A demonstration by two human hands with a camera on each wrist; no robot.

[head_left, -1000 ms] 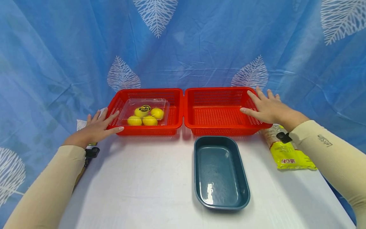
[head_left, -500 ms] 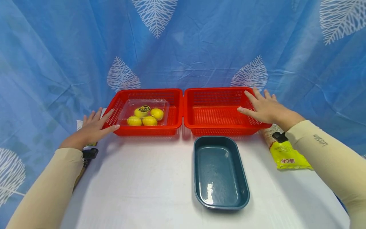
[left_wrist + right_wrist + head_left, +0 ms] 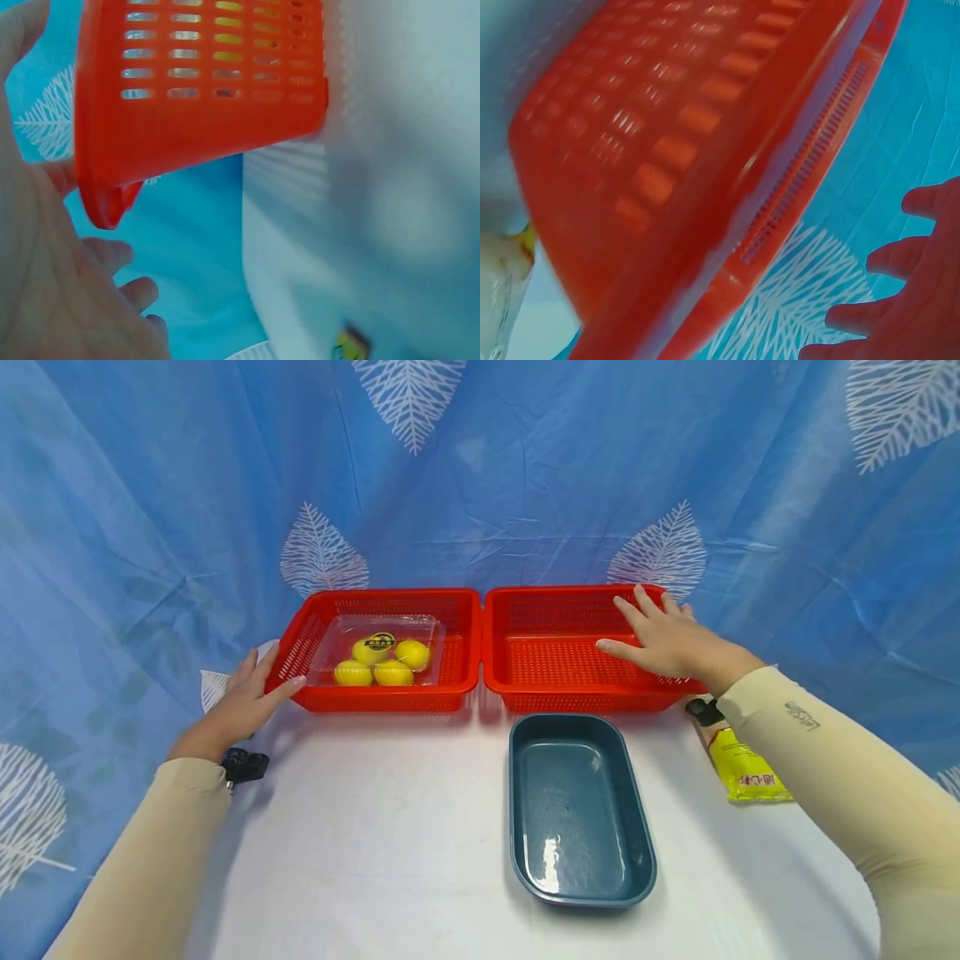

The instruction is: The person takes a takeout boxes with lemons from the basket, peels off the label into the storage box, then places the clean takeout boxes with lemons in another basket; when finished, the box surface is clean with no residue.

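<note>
Two red perforated plastic baskets stand side by side at the back of the table. Inside the left basket point(image 3: 450, 700) lies a clear plastic box point(image 3: 337, 643) with several yellow round fruits point(image 3: 393, 673). My left hand point(image 3: 234, 706) is at that basket's left end, fingers extended; in the left wrist view some fingers lie beyond the basket's rim point(image 3: 91, 112), and I cannot tell whether they touch it. My right hand point(image 3: 671, 643), fingers spread, hovers over the right end of the right basket point(image 3: 570, 700) and holds nothing. The right wrist view shows its fingers point(image 3: 900, 259) apart from the rim.
A dark blue rectangular dish point(image 3: 577, 827) stands in front of the right basket. A yellow printed bag point(image 3: 750, 768) lies at the right, partly under my forearm. Behind the baskets hangs a blue curtain point(image 3: 480, 485) with white leaf patterns.
My right hand has moved left, further over the right basket. The left hand has shifted slightly left along the left basket's end, its fingers closer together. Baskets, box and dish stay put.
</note>
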